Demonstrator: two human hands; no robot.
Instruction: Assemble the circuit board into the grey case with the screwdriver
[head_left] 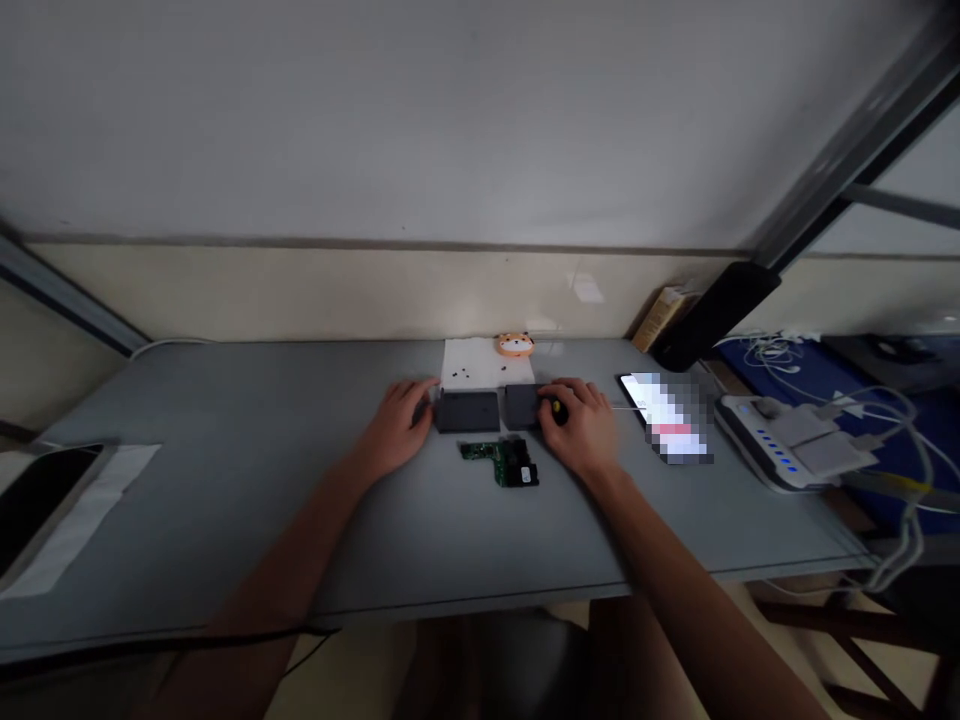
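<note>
Two flat dark-grey case pieces lie side by side, the left piece (469,411) beside my left hand (397,422) and the right piece (520,407) against my right hand (579,425). The left hand rests on the table, thumb and forefinger apart at the left piece's edge; the dark gap between them is unclear. Closed fingers of my right hand hold a black-and-yellow screwdriver handle (558,408), mostly hidden; a thin pale line runs rightward from that hand. Nearer me lies a green circuit board (501,462) with black parts.
White paper (472,358) behind the pieces carries several tiny dark bits and an orange animal-faced case (515,345). To the right are a lit phone (664,415), a power strip (787,440) with plugs and cables, and a black cylinder (712,315). A dark device (45,500) sits left.
</note>
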